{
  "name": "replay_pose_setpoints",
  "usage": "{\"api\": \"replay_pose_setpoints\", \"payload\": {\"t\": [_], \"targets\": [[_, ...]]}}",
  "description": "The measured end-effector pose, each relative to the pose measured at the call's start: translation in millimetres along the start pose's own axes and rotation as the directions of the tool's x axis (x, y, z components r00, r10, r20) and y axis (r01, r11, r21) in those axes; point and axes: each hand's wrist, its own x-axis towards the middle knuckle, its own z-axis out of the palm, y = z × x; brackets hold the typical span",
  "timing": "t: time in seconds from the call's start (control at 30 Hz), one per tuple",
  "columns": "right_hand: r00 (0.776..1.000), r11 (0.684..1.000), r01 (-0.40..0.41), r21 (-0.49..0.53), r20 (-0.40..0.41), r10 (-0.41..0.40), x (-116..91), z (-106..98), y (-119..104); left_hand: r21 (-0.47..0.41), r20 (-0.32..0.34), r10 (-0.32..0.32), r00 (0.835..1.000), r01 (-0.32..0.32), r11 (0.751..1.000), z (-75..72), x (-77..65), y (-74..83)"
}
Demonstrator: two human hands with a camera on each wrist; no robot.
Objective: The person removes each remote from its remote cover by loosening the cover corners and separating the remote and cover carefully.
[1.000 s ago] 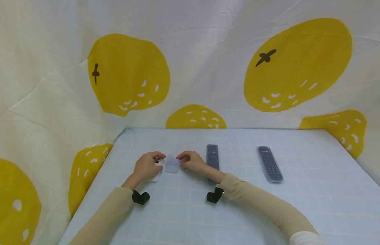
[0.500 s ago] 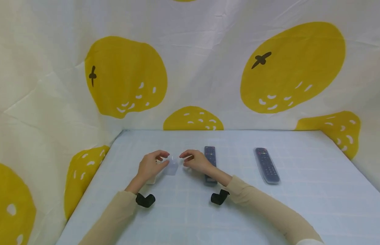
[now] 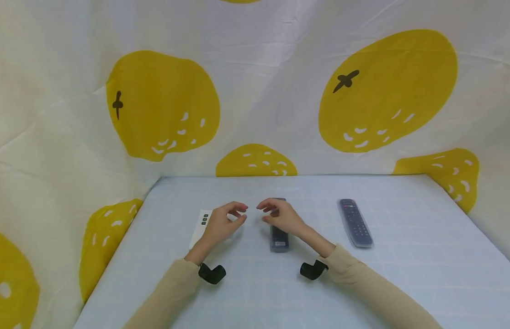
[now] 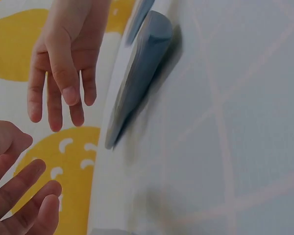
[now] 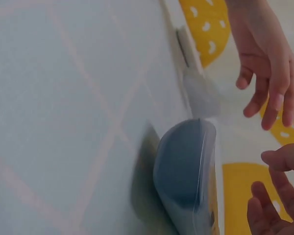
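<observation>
My left hand hovers above the table with its fingers loosely curved and nothing between them. Beneath it, partly covered, lies a white slim item with several dark button-like squares. A small clear plastic piece shows on the table in the right wrist view; the left hand mostly hides it from the head camera. Facing the left hand, my right hand is also empty, fingers relaxed, and it overlaps the upper part of a dark remote control in a clear cover. A gap separates the two hands' fingertips.
A second dark remote control, also in a clear cover, lies tilted to the right on the pale checked tablecloth. Behind the table hangs a white curtain with yellow fruit prints. Each wrist carries a black camera mount.
Both hands have come away from the clear plastic piece and moved to the right, rising a little. The left hand now uncovers more of the white item; the right hand covers the middle remote's top.
</observation>
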Motion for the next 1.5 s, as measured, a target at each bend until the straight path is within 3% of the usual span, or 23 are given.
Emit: {"api": "replay_pose_setpoints", "payload": {"t": [0.33, 0.43, 0.8, 1.07, 1.33, 1.5], "targets": [[0.996, 0.998, -0.041, -0.046, -0.084, 0.037, -25.5, -22.2, 16.9, -0.128, 0.109, 0.040, 0.993, -0.026, 0.991, 27.5, 2.4, 8.7], [0.993, 0.996, -0.059, -0.059, -0.102, 0.053, -32.4, -28.5, 22.7, -0.133, 0.138, 0.028, 0.990, -0.010, 0.991, 33.1, 3.6, 10.4], [0.981, 0.981, -0.159, 0.110, -0.096, 0.170, -45.3, -40.8, 43.4, -0.147, 0.253, -0.079, 0.964, 0.119, 0.982, 57.2, 12.5, 4.9], [0.945, 0.916, -0.299, 0.268, -0.054, 0.324, -43.6, -40.7, 43.5, -0.160, 0.254, -0.211, 0.944, 0.256, 0.953, 66.1, 18.7, 0.6], [0.908, 0.878, -0.398, 0.267, -0.025, 0.419, -41.1, -42.2, 41.7, -0.250, 0.294, -0.261, 0.919, 0.338, 0.907, 70.0, 29.6, -1.2], [0.904, 0.868, -0.406, 0.288, -0.011, 0.426, -38.8, -42.6, 41.4, -0.293, 0.322, -0.296, 0.899, 0.392, 0.872, 73.5, 35.7, 0.5]]}}
